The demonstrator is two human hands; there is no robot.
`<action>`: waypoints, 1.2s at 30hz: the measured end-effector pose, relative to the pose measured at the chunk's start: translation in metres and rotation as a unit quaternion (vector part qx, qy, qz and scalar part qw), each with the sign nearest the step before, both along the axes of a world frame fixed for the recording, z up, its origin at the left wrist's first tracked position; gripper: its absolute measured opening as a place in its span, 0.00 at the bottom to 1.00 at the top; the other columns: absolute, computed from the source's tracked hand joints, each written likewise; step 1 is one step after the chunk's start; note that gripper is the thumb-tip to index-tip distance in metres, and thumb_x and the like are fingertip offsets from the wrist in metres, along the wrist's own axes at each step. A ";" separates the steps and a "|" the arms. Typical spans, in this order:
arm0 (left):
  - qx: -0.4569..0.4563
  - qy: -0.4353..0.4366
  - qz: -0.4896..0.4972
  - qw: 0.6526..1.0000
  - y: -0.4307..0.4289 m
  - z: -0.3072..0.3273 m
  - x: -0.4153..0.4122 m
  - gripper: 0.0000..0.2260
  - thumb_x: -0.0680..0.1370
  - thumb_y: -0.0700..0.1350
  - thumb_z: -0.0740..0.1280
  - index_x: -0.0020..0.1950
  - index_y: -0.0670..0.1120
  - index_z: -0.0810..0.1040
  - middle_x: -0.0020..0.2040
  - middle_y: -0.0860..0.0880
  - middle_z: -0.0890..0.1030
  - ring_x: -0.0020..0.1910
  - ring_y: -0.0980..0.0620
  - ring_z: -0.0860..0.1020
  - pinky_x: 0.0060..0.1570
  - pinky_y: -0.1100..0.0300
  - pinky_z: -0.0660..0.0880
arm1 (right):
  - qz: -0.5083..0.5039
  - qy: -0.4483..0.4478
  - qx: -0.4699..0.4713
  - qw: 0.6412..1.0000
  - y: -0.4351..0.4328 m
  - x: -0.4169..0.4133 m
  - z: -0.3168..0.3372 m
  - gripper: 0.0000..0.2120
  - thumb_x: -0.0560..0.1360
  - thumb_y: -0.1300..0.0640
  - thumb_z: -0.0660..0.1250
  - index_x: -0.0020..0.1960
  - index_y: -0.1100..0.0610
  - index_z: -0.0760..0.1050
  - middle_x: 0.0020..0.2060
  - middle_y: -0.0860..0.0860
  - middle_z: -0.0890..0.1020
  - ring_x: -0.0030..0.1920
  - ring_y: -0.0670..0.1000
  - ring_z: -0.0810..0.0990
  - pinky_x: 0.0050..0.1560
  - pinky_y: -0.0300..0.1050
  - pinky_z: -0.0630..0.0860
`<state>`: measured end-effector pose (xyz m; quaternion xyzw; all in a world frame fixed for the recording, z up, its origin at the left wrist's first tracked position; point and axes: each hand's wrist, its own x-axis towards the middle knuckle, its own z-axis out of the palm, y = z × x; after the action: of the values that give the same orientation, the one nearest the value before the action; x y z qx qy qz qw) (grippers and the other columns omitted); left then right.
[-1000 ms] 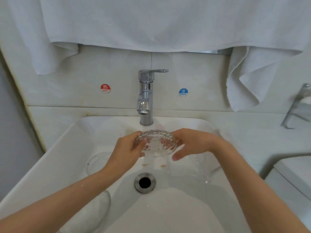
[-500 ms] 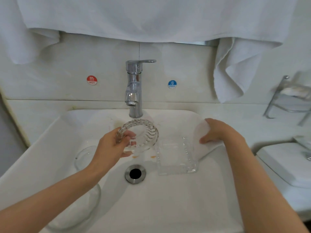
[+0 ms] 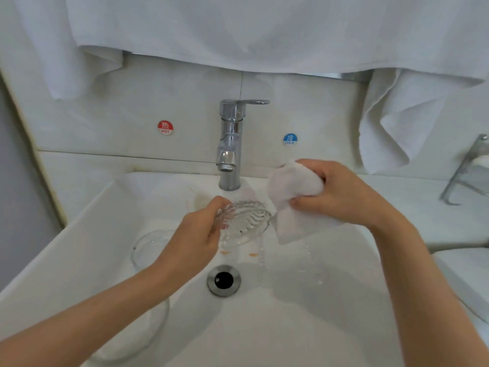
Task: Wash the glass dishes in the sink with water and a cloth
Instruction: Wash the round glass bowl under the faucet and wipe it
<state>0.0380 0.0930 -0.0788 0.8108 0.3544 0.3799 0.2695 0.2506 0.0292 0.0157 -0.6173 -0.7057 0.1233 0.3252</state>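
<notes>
Here, ribbed dish [image 3: 244, 223] in left hand [image 3: 195, 238] (dripping), cloth [image 3: 293, 186] in right hand [image 3: 342, 193]

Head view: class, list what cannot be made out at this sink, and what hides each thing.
All in the head view:
- Ribbed glass dish: left rim hidden by the gripping left hand.
- White cloth: middle bunched inside the right hand.
- Glass bowl: near side under the left forearm.
- Metal rack: cut off by the right edge.
- Faucet: any stream too faint to tell.
</notes>
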 end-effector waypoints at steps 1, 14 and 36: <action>0.021 0.013 0.007 1.000 0.000 0.001 0.000 0.19 0.75 0.28 0.58 0.50 0.54 0.71 0.36 0.56 0.75 0.34 0.63 0.75 0.37 0.70 0.73 | 0.017 -0.027 -0.008 0.999 0.000 -0.010 -0.001 0.17 0.61 0.54 0.67 0.48 0.43 0.79 0.41 0.38 0.81 0.42 0.39 0.78 0.42 0.34 0.73; 0.042 -0.005 0.063 0.997 0.001 -0.001 0.000 0.20 0.73 0.29 0.59 0.40 0.56 0.73 0.33 0.58 0.75 0.35 0.48 0.76 0.36 0.60 0.76 | -0.016 -0.146 0.054 0.988 0.007 -0.067 -0.021 0.13 0.65 0.50 0.63 0.47 0.51 0.78 0.46 0.49 0.79 0.50 0.53 0.77 0.48 0.52 0.75; -0.093 -0.052 0.040 0.993 -0.005 -0.003 0.007 0.17 0.76 0.31 0.57 0.47 0.53 0.74 0.37 0.58 0.77 0.38 0.60 0.79 0.34 0.63 0.78 | 0.047 -0.199 0.203 0.958 0.012 -0.063 -0.029 0.13 0.65 0.41 0.68 0.44 0.47 0.82 0.41 0.41 0.81 0.39 0.49 0.76 0.38 0.34 0.67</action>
<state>0.0446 0.0880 -0.0818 0.7462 0.4059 0.3976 0.3467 0.1874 0.0415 -0.0132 -0.5167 -0.7945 -0.1329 0.2901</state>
